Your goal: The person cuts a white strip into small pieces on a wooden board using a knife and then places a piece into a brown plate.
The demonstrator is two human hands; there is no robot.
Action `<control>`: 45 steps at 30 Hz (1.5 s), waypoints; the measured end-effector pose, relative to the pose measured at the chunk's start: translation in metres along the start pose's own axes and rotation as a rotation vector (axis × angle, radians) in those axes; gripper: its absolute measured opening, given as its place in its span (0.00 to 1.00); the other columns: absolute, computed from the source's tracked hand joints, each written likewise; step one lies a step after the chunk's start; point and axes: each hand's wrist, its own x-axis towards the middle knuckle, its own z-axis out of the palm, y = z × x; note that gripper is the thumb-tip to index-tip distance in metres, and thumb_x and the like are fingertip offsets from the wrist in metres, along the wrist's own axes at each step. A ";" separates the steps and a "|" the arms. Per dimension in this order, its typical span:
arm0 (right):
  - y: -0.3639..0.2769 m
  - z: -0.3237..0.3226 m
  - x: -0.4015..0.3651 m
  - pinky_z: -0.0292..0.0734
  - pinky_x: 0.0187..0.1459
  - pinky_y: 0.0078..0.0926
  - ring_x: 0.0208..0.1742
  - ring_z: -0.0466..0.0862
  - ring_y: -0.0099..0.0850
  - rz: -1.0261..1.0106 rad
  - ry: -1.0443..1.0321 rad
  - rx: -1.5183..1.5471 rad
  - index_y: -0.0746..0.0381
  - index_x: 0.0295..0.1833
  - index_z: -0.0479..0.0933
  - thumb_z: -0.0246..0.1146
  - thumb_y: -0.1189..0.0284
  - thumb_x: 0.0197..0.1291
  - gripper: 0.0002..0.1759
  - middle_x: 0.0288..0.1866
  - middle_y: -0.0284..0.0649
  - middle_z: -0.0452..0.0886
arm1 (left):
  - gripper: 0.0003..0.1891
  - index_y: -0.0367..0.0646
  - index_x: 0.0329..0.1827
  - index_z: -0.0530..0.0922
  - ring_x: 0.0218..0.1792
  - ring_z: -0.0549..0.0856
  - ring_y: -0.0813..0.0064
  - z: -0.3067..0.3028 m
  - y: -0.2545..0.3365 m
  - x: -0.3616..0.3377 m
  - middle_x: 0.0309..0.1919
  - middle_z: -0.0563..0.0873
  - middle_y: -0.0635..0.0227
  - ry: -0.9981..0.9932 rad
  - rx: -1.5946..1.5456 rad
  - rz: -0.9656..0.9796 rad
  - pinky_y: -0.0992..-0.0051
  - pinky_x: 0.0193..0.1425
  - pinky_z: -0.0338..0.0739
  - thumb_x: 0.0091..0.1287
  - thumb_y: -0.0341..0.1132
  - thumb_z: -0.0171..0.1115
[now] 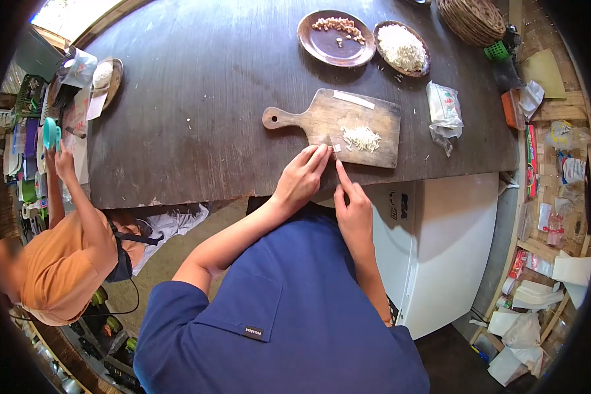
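At the near left corner of the cutting board (374,118), the left hand (300,180) pins a small white piece (337,148) under closed fingertips. The right hand (352,210) lies just nearer, its index finger pointing far-ward at the piece. Its other fingers are curled, and I cannot tell whether they clasp anything. Shredded slivers (361,138) lie just right.

Head camera, steeply downward, close over table (197,98)

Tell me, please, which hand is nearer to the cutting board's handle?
Left. The left hand rests on the cutting board a little right of its handle; the right hand is farther right, nearer the person.
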 end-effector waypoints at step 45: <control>0.011 0.000 -0.006 0.82 0.46 0.47 0.37 0.86 0.48 -0.022 -0.038 0.020 0.41 0.82 0.74 0.62 0.72 0.75 0.32 0.38 0.50 0.82 | 0.31 0.28 0.71 0.79 0.71 0.79 0.55 0.001 0.003 -0.004 0.67 0.82 0.52 0.039 -0.050 -0.036 0.63 0.78 0.76 0.60 0.23 0.62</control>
